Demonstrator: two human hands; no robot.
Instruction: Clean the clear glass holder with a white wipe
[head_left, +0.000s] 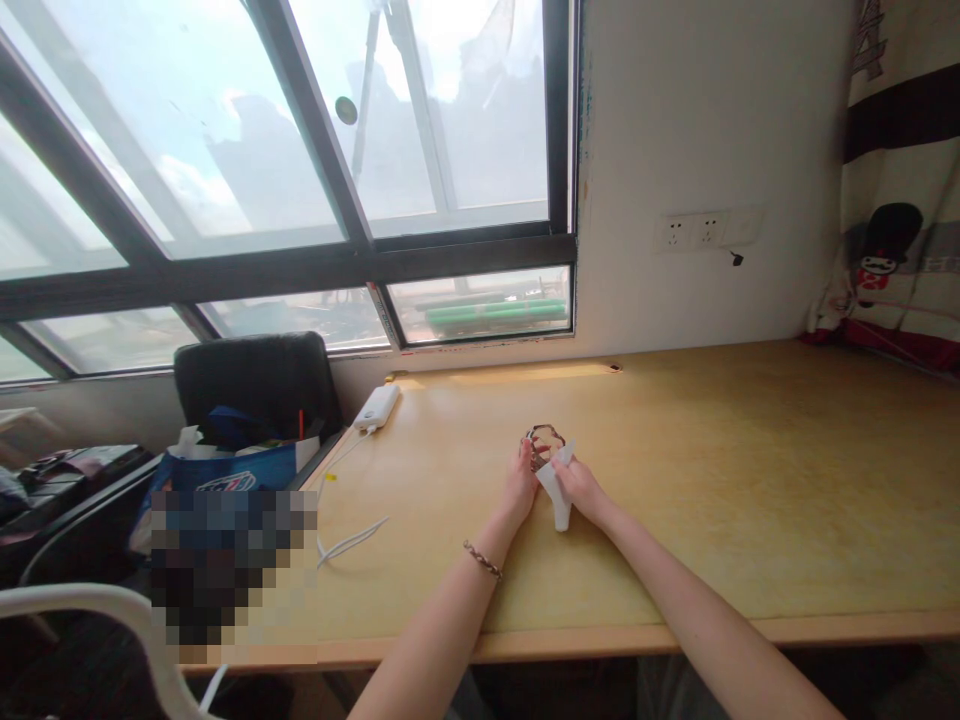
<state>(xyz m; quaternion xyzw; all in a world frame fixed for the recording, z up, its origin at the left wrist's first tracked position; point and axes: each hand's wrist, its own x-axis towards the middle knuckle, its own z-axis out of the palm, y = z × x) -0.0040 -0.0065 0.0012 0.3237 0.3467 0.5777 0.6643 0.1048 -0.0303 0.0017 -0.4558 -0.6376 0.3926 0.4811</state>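
Over the middle of the table, my left hand grips a small brown object with a wavy rim and see-through gaps; its exact kind cannot be made out. My right hand is closed on a white tissue, pinched between thumb and fingers. The tissue lies against the near right side of the brown object, and its lower end hangs down toward the tabletop. Some fingers of both hands are hidden behind these things. A braided bracelet circles my left wrist.
The yellowish wooden table reaches the wall and window. A white power bank with a white cable lies at its left. Beyond the left edge stand a black chair and a blue bag. A patterned curtain hangs at right.
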